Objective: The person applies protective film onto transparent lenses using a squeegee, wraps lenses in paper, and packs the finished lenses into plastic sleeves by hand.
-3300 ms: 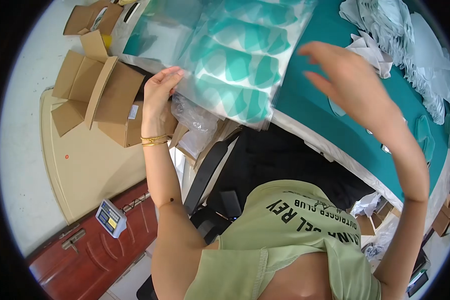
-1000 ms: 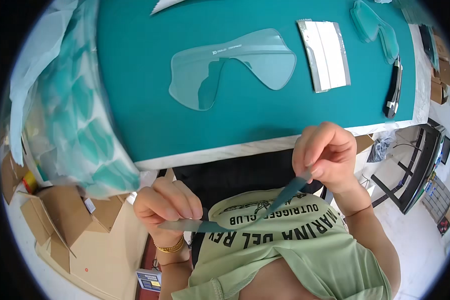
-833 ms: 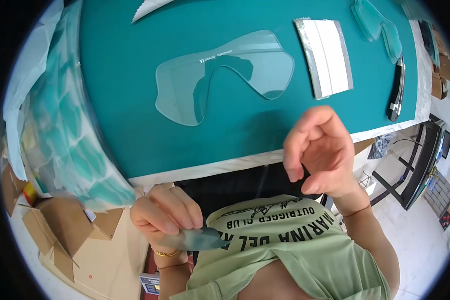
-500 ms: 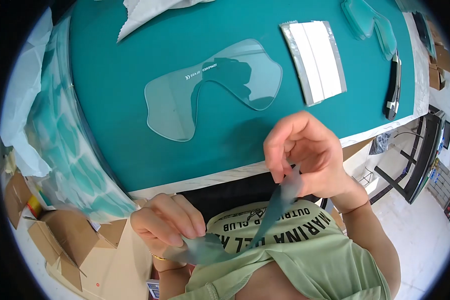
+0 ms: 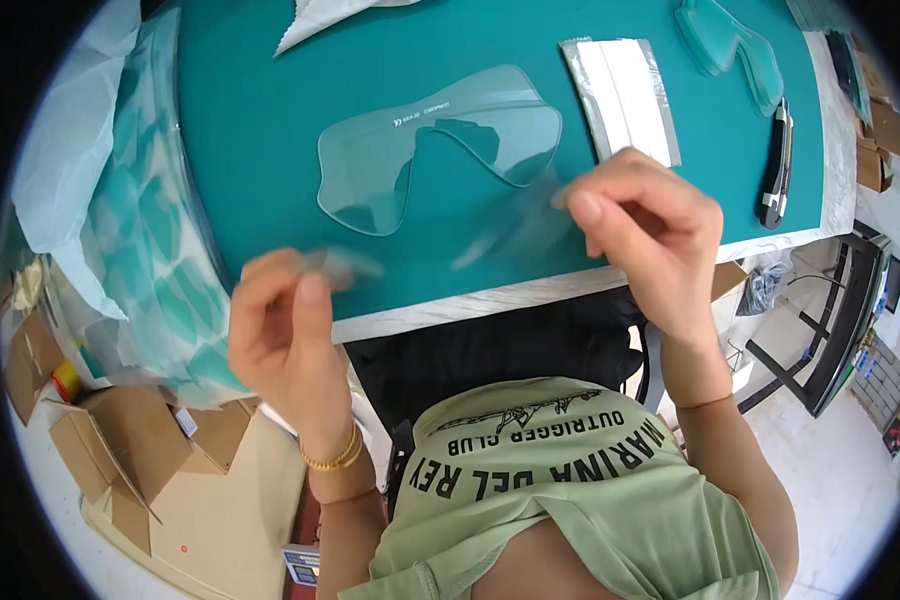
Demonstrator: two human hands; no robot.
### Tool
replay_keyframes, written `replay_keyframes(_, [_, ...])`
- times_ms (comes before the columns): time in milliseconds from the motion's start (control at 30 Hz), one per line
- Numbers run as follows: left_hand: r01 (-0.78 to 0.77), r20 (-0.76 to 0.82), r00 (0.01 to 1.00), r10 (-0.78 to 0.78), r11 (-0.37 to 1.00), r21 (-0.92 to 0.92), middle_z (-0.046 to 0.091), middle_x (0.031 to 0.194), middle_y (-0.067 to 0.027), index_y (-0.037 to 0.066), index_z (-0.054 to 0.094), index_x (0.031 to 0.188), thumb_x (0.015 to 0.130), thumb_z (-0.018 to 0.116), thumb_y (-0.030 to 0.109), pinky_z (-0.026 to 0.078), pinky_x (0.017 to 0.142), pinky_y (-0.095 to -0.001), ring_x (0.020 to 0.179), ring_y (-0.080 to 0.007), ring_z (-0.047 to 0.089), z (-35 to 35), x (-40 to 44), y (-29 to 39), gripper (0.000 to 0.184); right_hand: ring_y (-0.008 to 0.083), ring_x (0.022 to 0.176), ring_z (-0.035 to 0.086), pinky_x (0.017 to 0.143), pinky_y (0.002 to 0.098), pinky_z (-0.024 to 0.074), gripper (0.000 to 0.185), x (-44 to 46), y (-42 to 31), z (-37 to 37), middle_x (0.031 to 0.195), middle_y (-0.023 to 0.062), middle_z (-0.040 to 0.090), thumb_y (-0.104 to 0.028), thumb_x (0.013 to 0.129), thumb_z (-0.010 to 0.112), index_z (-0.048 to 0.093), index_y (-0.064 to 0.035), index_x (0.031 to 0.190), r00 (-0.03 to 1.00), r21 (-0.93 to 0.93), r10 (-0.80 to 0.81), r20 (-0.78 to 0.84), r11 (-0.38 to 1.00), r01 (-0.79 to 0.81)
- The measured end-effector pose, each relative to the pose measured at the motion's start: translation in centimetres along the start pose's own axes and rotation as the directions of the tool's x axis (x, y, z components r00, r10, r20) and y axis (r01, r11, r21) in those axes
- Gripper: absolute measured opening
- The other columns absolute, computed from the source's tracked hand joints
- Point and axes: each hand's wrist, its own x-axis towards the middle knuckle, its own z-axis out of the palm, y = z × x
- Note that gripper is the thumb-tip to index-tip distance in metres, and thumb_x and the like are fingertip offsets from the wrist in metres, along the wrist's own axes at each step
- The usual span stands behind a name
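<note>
A clear lens-shaped sheet (image 5: 365,160) with small print lies on the green mat (image 5: 260,120). Between my hands, over the mat's near edge, a thin transparent film (image 5: 505,232) is blurred by motion. My left hand (image 5: 290,330) pinches its left end between thumb and fingers. Its right end is pinched in my right hand (image 5: 645,230), just below a white packet (image 5: 625,100). The film's middle is too faint to make out.
A black cutter (image 5: 776,165) lies at the mat's right, below teal lens-shaped pieces (image 5: 740,50). Patterned plastic sheets (image 5: 155,235) hang over the left side beside pale cloth (image 5: 65,200). Open cardboard boxes (image 5: 140,440) stand lower left. A white wrapper (image 5: 320,20) lies at the back.
Both hands have risen from in front of the shirt to the mat's near edge, carrying the film. Earlier, my right hand briefly let go of its end and took it again.
</note>
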Motion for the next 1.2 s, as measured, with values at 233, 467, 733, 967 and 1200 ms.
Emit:
replay_keyframes(233, [0.084, -0.106, 0.992, -0.063, 0.975, 0.207, 0.063, 0.080, -0.0034, -0.002, 0.065, 0.104, 0.085, 0.068, 0.004, 0.041, 0.052, -0.0184, 0.064, -0.0047, 0.054, 2.9, 2.1, -0.3, 0.020, 0.0030, 0.054, 0.048, 0.049, 0.0193, 0.0385, 0.017, 2.3, 0.8, 0.6, 0.060, -0.0016, 0.056, -0.015, 0.086, 0.068, 0.067, 0.0022, 0.083, 0.981, -0.129, 0.073, -0.179, 0.987, -0.097])
replay_keyframes(467, [0.020, -0.134, 0.991, 0.018, 0.961, 0.276, 0.064, 0.077, -0.0027, -0.002, 0.061, 0.112, 0.086, 0.068, 0.006, 0.037, 0.052, -0.0160, 0.061, -0.0028, 0.053, 4.2, 3.1, -1.0, 0.028, 0.0053, 0.051, 0.043, 0.046, 0.0235, 0.0352, 0.025, 3.3, 1.6, 0.7, 0.055, -0.0003, 0.052, -0.020, 0.087, 0.066, 0.066, 0.0038, 0.079, 0.972, -0.269, 0.043, -0.232, 0.957, -0.107])
replay_keyframes(733, [0.001, -0.131, 0.991, 0.038, 0.958, 0.286, 0.063, 0.076, -0.0023, -0.002, 0.061, 0.111, 0.086, 0.067, 0.005, 0.036, 0.052, -0.0154, 0.059, -0.0020, 0.050, 4.1, 3.3, -1.4, 0.027, 0.0071, 0.049, 0.043, 0.046, 0.0253, 0.0363, 0.027, 3.8, 1.3, 1.0, 0.055, 0.0018, 0.053, -0.022, 0.087, 0.066, 0.067, 0.0040, 0.081, 0.973, -0.315, 0.070, -0.218, 0.939, -0.138])
replay_keyframes(967, [-0.004, -0.138, 0.989, 0.049, 0.952, 0.306, 0.062, 0.075, -0.0024, -0.001, 0.060, 0.112, 0.086, 0.067, 0.004, 0.035, 0.051, -0.0156, 0.057, -0.0020, 0.049, 4.1, 3.3, -1.5, 0.027, 0.0031, 0.049, 0.041, 0.044, 0.0208, 0.0321, 0.027, 3.8, 1.6, 0.9, 0.056, -0.0023, 0.051, -0.025, 0.087, 0.067, 0.069, 0.0016, 0.082, 0.976, -0.318, 0.049, -0.212, 0.941, -0.116])
replay_keyframes(1200, [-0.011, -0.137, 0.989, 0.054, 0.953, 0.303, 0.063, 0.076, -0.0030, -0.001, 0.060, 0.111, 0.086, 0.067, 0.005, 0.035, 0.051, -0.0155, 0.058, -0.0022, 0.050, 4.1, 3.3, -1.6, 0.028, 0.0003, 0.049, 0.039, 0.043, 0.0169, 0.0276, 0.026, 3.7, 2.0, 0.9, 0.057, -0.0056, 0.048, -0.027, 0.088, 0.068, 0.070, -0.0013, 0.084, 0.978, -0.308, 0.009, -0.207, 0.949, -0.074])
